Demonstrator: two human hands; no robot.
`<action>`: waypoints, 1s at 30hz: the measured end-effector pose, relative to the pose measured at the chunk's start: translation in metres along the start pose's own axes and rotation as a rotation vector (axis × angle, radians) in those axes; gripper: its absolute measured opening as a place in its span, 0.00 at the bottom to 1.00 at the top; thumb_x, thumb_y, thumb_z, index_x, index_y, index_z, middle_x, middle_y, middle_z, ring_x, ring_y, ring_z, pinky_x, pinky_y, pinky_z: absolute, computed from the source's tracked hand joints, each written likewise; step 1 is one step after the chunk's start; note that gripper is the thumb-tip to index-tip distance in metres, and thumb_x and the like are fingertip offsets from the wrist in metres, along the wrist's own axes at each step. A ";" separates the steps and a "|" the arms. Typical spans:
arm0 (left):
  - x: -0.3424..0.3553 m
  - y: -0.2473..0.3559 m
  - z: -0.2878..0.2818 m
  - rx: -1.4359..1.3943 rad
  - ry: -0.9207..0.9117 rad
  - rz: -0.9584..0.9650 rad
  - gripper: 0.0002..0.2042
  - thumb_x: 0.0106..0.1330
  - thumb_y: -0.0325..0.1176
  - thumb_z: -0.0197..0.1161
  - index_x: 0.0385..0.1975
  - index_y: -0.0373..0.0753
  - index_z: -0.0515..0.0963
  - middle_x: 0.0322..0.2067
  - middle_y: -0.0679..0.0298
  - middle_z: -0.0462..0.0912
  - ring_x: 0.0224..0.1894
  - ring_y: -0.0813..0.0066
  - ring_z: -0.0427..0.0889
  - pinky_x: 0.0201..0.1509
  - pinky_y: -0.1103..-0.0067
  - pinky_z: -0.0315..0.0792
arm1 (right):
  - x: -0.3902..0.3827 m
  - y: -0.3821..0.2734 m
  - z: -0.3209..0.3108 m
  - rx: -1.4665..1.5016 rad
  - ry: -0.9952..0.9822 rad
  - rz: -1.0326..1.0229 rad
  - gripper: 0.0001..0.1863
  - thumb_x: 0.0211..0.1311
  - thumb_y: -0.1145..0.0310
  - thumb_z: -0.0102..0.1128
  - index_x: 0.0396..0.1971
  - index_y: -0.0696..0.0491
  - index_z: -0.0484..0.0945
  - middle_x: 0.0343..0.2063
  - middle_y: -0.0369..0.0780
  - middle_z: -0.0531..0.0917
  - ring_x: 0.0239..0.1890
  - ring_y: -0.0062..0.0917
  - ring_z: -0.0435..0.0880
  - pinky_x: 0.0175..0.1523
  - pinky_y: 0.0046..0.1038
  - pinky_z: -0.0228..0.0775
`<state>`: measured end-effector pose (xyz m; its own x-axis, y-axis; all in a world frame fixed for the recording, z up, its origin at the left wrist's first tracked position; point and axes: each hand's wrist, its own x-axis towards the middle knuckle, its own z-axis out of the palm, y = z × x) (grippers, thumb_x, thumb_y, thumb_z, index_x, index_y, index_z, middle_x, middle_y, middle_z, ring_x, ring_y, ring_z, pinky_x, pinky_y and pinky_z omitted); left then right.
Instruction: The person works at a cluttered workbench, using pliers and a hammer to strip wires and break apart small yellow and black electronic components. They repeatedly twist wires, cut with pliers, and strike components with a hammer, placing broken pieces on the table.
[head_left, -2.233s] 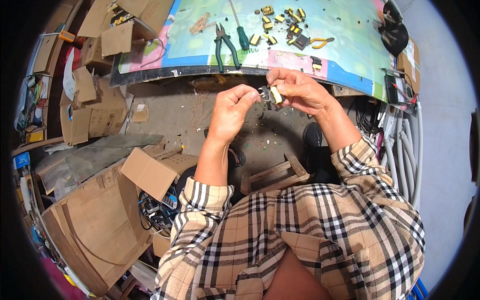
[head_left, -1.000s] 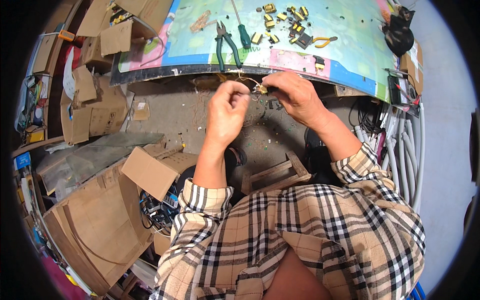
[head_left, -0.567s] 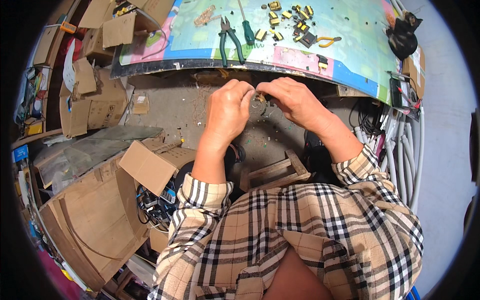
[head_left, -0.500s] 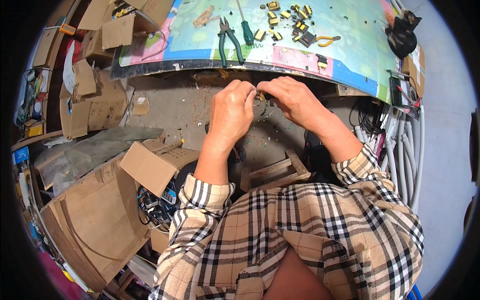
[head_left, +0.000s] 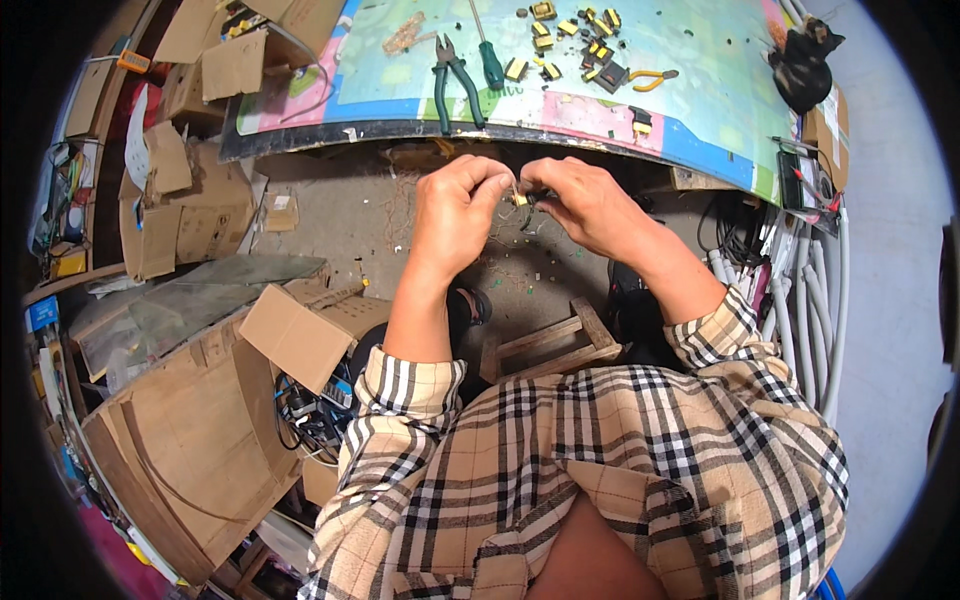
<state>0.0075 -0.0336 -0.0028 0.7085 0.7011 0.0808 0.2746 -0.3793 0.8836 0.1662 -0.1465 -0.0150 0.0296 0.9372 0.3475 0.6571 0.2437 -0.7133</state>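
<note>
Both hands meet just off the near edge of the table. My left hand (head_left: 456, 212) is closed in a pinch; whatever its fingertips hold is too small to name. Close beside it, my right hand (head_left: 582, 205) grips a small transformer part (head_left: 520, 200), pale yellow with dark bits, mostly covered by the fingers. Beyond them on the table lie green-handled pliers (head_left: 457, 90), a green screwdriver (head_left: 491, 64), yellow-handled cutters (head_left: 652, 79) and several small yellow-and-black transformers (head_left: 600, 52).
A patterned sheet covers the table (head_left: 400, 95). A cat (head_left: 803, 66) sits at its right end. Cardboard boxes (head_left: 190, 215) stand to the left, grey pipes (head_left: 812, 310) to the right. A wooden stool frame (head_left: 545, 342) is below my hands, on a littered floor (head_left: 350, 230).
My hands have drawn slightly apart, the left one shifting a little to the left. More of the small pale yellow piece shows between them.
</note>
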 end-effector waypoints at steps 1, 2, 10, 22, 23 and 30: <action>-0.001 0.006 0.000 0.041 0.000 0.041 0.04 0.60 0.25 0.63 0.30 0.31 0.80 0.23 0.63 0.79 0.26 0.80 0.76 0.31 0.81 0.69 | -0.001 0.002 0.001 -0.024 -0.020 0.034 0.21 0.47 0.84 0.60 0.44 0.55 0.69 0.33 0.44 0.79 0.36 0.42 0.80 0.41 0.36 0.72; -0.002 0.010 0.000 0.069 -0.005 0.056 0.04 0.60 0.25 0.63 0.30 0.31 0.80 0.22 0.63 0.78 0.26 0.80 0.75 0.31 0.81 0.69 | -0.001 0.004 0.000 -0.025 0.002 0.098 0.20 0.49 0.83 0.60 0.44 0.55 0.69 0.33 0.45 0.79 0.36 0.43 0.79 0.40 0.36 0.72; -0.014 0.011 0.009 -0.180 -0.044 -0.224 0.09 0.61 0.25 0.64 0.20 0.35 0.73 0.17 0.77 0.66 0.20 0.90 0.60 0.22 0.85 0.54 | 0.001 0.025 -0.007 0.764 0.207 0.659 0.14 0.57 0.78 0.60 0.45 0.59 0.74 0.37 0.38 0.82 0.36 0.17 0.80 0.41 0.18 0.73; -0.008 -0.018 -0.010 -0.112 0.088 -0.250 0.09 0.59 0.24 0.64 0.19 0.33 0.73 0.14 0.75 0.67 0.19 0.89 0.61 0.21 0.83 0.57 | -0.007 0.050 -0.031 1.419 0.120 0.759 0.16 0.60 0.74 0.61 0.47 0.61 0.74 0.37 0.39 0.82 0.39 0.23 0.82 0.43 0.21 0.77; -0.007 -0.015 -0.014 -0.130 0.111 -0.241 0.09 0.59 0.24 0.64 0.19 0.33 0.73 0.14 0.75 0.67 0.19 0.88 0.61 0.21 0.82 0.57 | -0.006 0.050 -0.034 1.331 0.076 0.735 0.15 0.59 0.74 0.61 0.46 0.61 0.75 0.37 0.39 0.82 0.39 0.22 0.82 0.45 0.21 0.76; -0.002 -0.008 -0.007 0.129 0.317 -0.162 0.09 0.59 0.26 0.65 0.21 0.33 0.73 0.14 0.71 0.66 0.20 0.85 0.62 0.23 0.81 0.60 | 0.006 0.013 -0.050 0.611 -0.396 0.521 0.13 0.54 0.79 0.60 0.41 0.58 0.78 0.36 0.32 0.81 0.38 0.14 0.77 0.46 0.20 0.69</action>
<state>-0.0009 -0.0281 -0.0069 0.4187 0.9025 0.1013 0.4603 -0.3071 0.8329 0.2123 -0.1504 0.0081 -0.1239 0.9560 -0.2659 0.1133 -0.2526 -0.9609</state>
